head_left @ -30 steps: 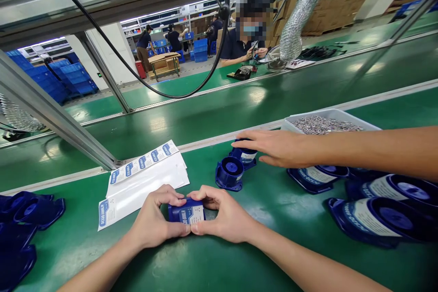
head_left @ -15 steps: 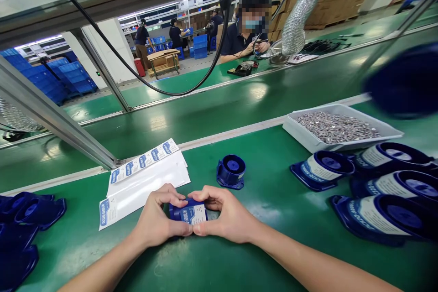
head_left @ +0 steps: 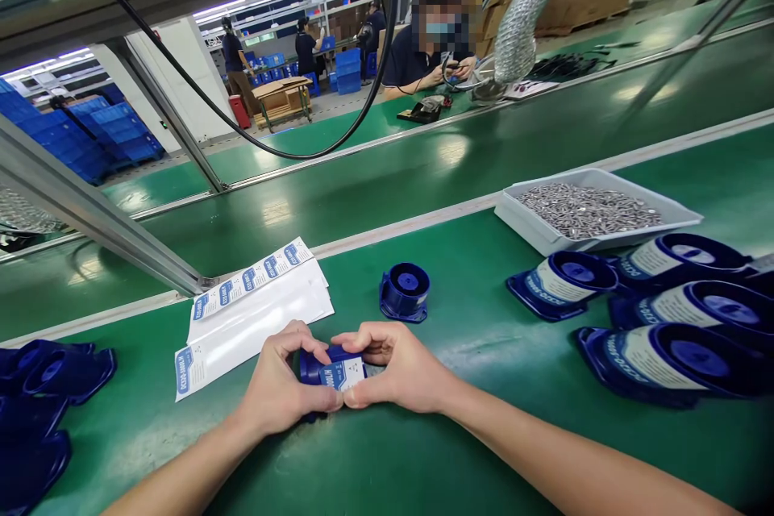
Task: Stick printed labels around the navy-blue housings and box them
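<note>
My left hand [head_left: 283, 380] and my right hand [head_left: 396, 368] are both closed around a blue plastic siren-like housing [head_left: 311, 369], lying on its side close to the green bench top. A white and blue printed label [head_left: 346, 372] faces me on its curved wall. Both thumbs press along the label's lower edge, almost tip to tip, while the bent fingers curl over the far side. Part of the housing is hidden behind the hands. Just beyond them stands another blue housing [head_left: 405, 291]. Sheets of printed labels [head_left: 254, 314] lie behind my left hand.
Several labelled blue housings [head_left: 562, 284] stand at the right, below a white tray [head_left: 529, 230] of small metal screws. More blue housings [head_left: 71, 375] sit at the left edge. A metal post [head_left: 109, 218] rises at left; a black cable [head_left: 290, 155] hangs ahead. A co-worker [head_left: 444, 40] sits across the bench.
The view has shifted slightly. A blurred dark blue object at the upper right is gone from sight. My left thumb covers more of the label, and both hands still hold the housing.
</note>
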